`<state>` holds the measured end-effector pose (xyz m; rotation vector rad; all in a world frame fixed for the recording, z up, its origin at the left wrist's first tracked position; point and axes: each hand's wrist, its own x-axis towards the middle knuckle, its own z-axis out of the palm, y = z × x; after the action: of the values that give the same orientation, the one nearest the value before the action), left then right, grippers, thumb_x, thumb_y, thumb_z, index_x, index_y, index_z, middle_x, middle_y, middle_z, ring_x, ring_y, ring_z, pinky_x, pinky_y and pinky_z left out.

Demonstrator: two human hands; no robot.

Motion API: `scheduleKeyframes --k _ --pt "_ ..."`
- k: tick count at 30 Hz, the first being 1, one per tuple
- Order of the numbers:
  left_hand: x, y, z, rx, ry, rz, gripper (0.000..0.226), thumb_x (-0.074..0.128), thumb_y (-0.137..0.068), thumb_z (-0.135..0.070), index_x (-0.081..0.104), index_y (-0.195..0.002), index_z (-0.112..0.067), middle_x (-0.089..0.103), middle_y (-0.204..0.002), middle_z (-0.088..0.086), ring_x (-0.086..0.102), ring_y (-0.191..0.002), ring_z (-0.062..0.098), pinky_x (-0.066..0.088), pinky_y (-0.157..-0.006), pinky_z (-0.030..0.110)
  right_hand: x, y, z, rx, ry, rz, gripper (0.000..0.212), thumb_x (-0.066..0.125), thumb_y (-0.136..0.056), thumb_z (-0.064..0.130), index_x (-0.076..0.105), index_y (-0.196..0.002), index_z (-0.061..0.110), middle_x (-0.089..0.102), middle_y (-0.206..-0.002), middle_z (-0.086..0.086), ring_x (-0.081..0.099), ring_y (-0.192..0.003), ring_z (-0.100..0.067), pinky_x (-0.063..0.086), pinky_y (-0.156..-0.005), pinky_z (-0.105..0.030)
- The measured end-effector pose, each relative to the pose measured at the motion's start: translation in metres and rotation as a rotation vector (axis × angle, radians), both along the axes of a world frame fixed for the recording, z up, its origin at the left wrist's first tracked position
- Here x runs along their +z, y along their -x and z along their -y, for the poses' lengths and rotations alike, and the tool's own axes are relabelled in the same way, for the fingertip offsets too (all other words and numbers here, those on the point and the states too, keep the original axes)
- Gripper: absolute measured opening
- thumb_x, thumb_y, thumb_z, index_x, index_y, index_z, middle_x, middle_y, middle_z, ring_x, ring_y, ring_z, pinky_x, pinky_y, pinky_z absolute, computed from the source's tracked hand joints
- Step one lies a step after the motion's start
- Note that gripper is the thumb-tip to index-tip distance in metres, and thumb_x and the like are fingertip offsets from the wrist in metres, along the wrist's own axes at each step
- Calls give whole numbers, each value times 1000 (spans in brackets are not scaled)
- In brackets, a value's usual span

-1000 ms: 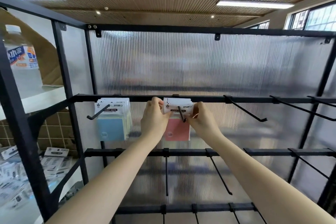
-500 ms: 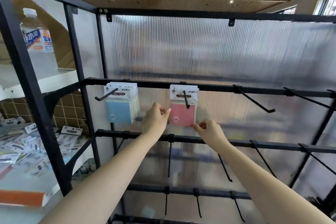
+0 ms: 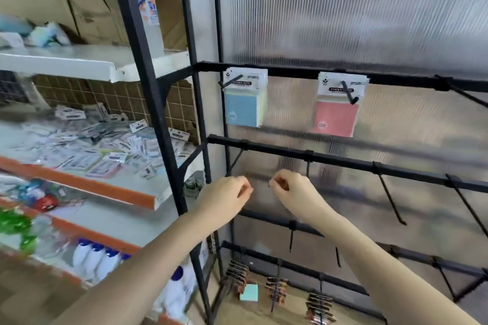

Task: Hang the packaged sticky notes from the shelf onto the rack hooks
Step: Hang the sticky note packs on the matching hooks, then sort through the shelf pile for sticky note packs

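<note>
The black rack (image 3: 290, 71) fills my view, its ribbed clear back panel (image 3: 343, 13) closing off the far side. To my left the shelf (image 3: 79, 166) carries a loose heap of packaged sticky notes (image 3: 113, 145), its orange edge just beside the rack's upright post. On the top bar a blue pack (image 3: 244, 103) and a pink pack (image 3: 336, 113) hang on hooks, well apart. Bare hooks (image 3: 390, 198) jut from the bar below, to the right. My left hand (image 3: 227, 195) and right hand (image 3: 293, 190) hover near each other under that bar, fingers loosely curled, holding nothing.
</note>
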<state>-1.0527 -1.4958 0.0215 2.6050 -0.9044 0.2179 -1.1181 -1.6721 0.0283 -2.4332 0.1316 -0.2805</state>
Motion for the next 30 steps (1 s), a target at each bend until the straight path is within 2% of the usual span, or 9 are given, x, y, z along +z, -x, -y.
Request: scheduleKeyframes --k 3,5,9,13,15,17,22,25,30 --pt "-4 0 -46 27 -34 24 24 45 -96 -40 63 -108 -29 68 -101 -12 64 -88 10 49 -69 26 6 -11 -52 42 222 -10 23 47 -96 33 60 -99 15 65 -98 -5 62 -90 -29 51 -79 -40" --pt "-6 -5 -82 61 -34 15 22 46 -96 -40 63 -106 -29 67 -100 -12 63 -84 10 49 -67 26 8 -21 -88 103 238 -45 23 46 -95 32 59 -97 13 65 -98 -6 62 -90 -30 51 -78 -38" --pt "-9 -20 -162 85 -53 -21 18 49 -96 -38 64 -102 -29 68 -95 -10 58 -74 7 37 -54 22 2 -44 -161 176 252 -117 19 47 -93 37 53 -87 19 65 -96 -6 60 -87 -31 47 -70 -35" --pt "-14 -41 -246 138 -59 -72 20 48 -95 -36 64 -104 -27 69 -96 -4 64 -88 18 45 -63 28 -12 -73 -237 240 252 -160 19 47 -93 35 56 -94 18 63 -95 -7 60 -89 -31 50 -75 -38" --pt "-19 -53 -286 170 -87 -96 22 47 -96 -37 62 -98 -21 68 -95 1 63 -90 23 50 -70 34 -16 -88 -272 258 264 -151 17 48 -93 34 54 -90 19 59 -87 -5 59 -84 -30 47 -68 -35" --pt "-23 -63 -319 201 -102 -114 22 47 -96 -38 61 -94 -21 67 -94 4 62 -92 24 47 -70 33 -20 -102 -299 282 266 -151 16 48 -94 33 53 -89 18 56 -83 -2 58 -78 -28 45 -63 -34" --pt "-31 -90 -378 241 -96 -175 18 47 -95 -33 62 -99 -23 65 -99 -1 61 -94 19 38 -65 27 -28 -140 -342 273 250 -203 19 48 -95 30 57 -92 14 61 -92 -6 59 -85 -26 47 -72 -35" --pt "-37 -114 -400 281 -51 -217 18 47 -95 -30 63 -102 -24 66 -104 -6 60 -94 15 41 -70 28 -36 -170 -357 244 253 -260 22 46 -95 30 60 -96 13 63 -102 -9 58 -91 -25 47 -76 -34" --pt "-47 -152 -413 308 -35 -242 21 45 -96 -29 64 -100 -20 67 -99 -1 61 -90 18 45 -70 28 -50 -217 -369 205 233 -292 21 48 -95 29 62 -98 13 65 -103 -8 57 -87 -22 47 -73 -31"
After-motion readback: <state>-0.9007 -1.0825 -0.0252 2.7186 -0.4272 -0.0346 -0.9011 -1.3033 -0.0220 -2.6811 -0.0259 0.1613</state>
